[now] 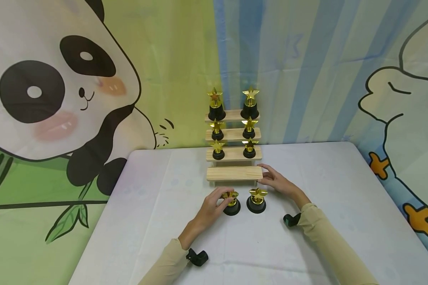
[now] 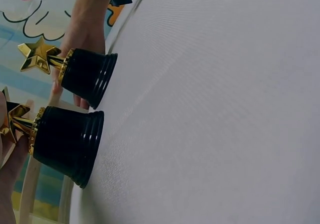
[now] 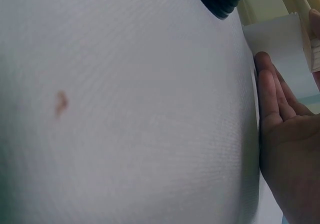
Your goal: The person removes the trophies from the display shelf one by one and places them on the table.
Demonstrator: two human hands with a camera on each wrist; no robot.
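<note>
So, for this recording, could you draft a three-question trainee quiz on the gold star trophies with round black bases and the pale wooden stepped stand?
1. How many gold star trophies stand on the pale wooden stepped stand?
2. True or false: the bare left hand grips the left trophy of the pair in front of the stand.
3. The bare right hand touches:
A) a trophy's black base
B) the right end of the lowest step
C) the left hand

Key:
1. Six, two on each of the upper three steps.
2. True; its fingers are at the star.
3. B.
</note>
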